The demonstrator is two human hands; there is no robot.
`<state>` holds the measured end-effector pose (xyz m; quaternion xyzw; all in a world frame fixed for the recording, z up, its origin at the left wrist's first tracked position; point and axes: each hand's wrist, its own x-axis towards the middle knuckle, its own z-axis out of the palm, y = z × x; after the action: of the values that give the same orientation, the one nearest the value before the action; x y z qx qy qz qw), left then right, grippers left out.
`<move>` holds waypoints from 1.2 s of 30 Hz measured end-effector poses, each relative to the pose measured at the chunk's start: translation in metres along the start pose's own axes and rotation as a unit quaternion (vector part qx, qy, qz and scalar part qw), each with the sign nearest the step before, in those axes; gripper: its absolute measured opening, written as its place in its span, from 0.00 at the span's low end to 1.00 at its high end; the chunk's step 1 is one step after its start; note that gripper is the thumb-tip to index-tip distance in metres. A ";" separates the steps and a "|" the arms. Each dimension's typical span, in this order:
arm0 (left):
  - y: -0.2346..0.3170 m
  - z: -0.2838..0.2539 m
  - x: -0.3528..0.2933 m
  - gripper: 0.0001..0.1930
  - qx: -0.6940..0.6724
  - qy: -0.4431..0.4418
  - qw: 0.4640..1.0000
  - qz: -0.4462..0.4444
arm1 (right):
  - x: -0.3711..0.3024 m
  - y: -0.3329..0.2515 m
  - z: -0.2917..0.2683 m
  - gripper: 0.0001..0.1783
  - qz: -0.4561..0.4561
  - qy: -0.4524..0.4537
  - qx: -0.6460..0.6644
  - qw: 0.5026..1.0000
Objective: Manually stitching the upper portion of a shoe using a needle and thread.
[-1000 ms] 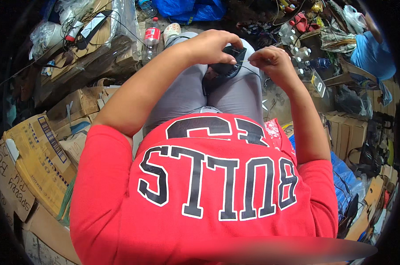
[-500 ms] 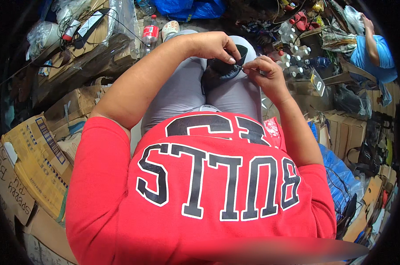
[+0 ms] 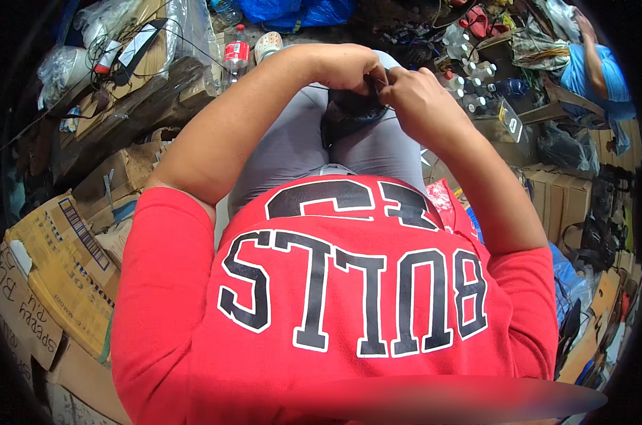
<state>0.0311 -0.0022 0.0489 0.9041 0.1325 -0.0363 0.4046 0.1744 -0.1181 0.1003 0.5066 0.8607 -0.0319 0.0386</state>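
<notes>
A black, leathery, shoe-like piece rests across my thighs, its rounded, shiny end towards me and its far part hidden by my hands. My left hand bends over its far rim, fingers closed and gripping the edge. Right beside those fingertips, my right hand is closed in a pinch at the same edge. Whatever thin thing it pinches is too small and too covered to make out. Grey trousers show under the piece.
A clear bottle with a red label stands beyond my left knee, near a pale clog. Several small bottles lie at the right. Flattened cardboard is piled at left. Another person's arm shows at far right.
My right hand has moved in, up and left, so its fingertips now meet those of my left hand at the black piece's edge. The left hand has shifted slightly farther away and curled more.
</notes>
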 end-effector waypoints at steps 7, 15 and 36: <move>-0.020 0.021 -0.003 0.23 0.021 0.236 0.972 -0.005 | 0.005 0.026 0.034 0.07 0.117 0.013 0.336 0.935; -0.004 0.029 -0.097 0.10 -0.005 0.153 0.974 -0.167 | -0.030 0.035 0.058 0.11 0.109 0.064 0.374 0.919; -0.005 0.028 -0.048 0.24 -0.639 0.323 0.690 0.107 | -0.024 0.061 0.056 0.12 0.195 0.053 0.499 0.843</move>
<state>-0.0154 -0.0301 0.0348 0.3916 0.1483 0.3947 0.8178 0.2415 -0.1146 0.0456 0.6158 0.6126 -0.4219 -0.2600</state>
